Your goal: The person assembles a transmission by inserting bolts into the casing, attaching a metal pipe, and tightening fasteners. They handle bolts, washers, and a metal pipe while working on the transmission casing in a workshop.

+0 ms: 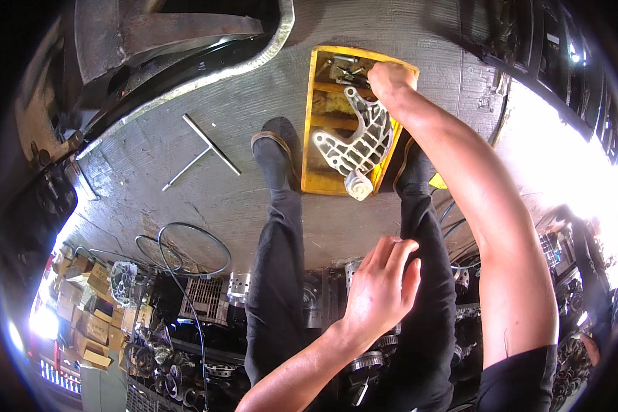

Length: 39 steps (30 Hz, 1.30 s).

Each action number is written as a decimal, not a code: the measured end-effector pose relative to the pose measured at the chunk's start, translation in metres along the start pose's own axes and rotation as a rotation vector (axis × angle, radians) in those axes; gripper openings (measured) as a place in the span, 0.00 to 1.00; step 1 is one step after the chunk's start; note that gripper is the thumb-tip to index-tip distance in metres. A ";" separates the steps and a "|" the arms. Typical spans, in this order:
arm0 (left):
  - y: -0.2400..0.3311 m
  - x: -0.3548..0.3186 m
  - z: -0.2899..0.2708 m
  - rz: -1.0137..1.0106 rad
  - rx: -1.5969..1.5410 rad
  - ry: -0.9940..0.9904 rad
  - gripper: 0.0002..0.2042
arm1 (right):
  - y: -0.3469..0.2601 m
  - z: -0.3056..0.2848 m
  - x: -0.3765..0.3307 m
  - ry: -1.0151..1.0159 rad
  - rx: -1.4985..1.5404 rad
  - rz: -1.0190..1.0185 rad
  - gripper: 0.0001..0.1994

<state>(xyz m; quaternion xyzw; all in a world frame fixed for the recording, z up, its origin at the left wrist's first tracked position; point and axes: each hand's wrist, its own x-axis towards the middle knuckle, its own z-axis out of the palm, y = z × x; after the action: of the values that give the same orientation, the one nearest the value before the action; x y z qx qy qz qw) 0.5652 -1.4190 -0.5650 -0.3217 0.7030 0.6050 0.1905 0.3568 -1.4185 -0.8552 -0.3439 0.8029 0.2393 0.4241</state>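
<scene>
A yellow tray (307,123) with compartments sits on the floor between my feet. My right hand (389,77) reaches into its far right corner, fingers curled down beside several loose bolts (347,69). The fingertips are hidden, so whatever they grip does not show. A ribbed cast-metal bracket (357,144) lies across the tray's near compartments, below my right wrist. At its near end is a round metal boss (358,185) that overhangs the tray's near rim. My left hand (383,283) hovers over my right leg, loosely bent, thumb apart from the fingers, holding nothing.
A T-shaped metal bar (206,151) lies on the floor to the left. Beyond it stands a large metal frame with a pale curved edge (206,84). A black hose (193,248) loops near shelves of metal parts and cardboard boxes (89,326) at the lower left.
</scene>
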 end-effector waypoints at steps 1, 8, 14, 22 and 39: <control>-0.001 0.000 -0.001 0.002 0.011 -0.005 0.10 | -0.001 0.000 0.002 0.026 0.002 0.020 0.10; -0.004 -0.002 0.000 -0.066 -0.046 0.011 0.10 | -0.006 0.002 0.007 -0.044 -0.027 0.063 0.12; -0.003 0.001 0.001 -0.089 -0.058 0.008 0.10 | -0.010 0.004 0.010 -0.085 -0.231 0.009 0.11; -0.002 0.009 0.002 -0.132 -0.095 0.002 0.11 | 0.007 0.009 0.005 0.061 -0.163 -0.199 0.10; -0.001 0.026 -0.015 -0.030 -0.047 0.303 0.18 | 0.042 -0.066 -0.237 -0.387 1.253 -0.435 0.08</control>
<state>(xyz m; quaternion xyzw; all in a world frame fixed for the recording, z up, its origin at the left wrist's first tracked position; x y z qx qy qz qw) 0.5491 -1.4391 -0.5797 -0.4240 0.7047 0.5627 0.0836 0.3867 -1.3527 -0.6163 -0.1386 0.6125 -0.3031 0.7167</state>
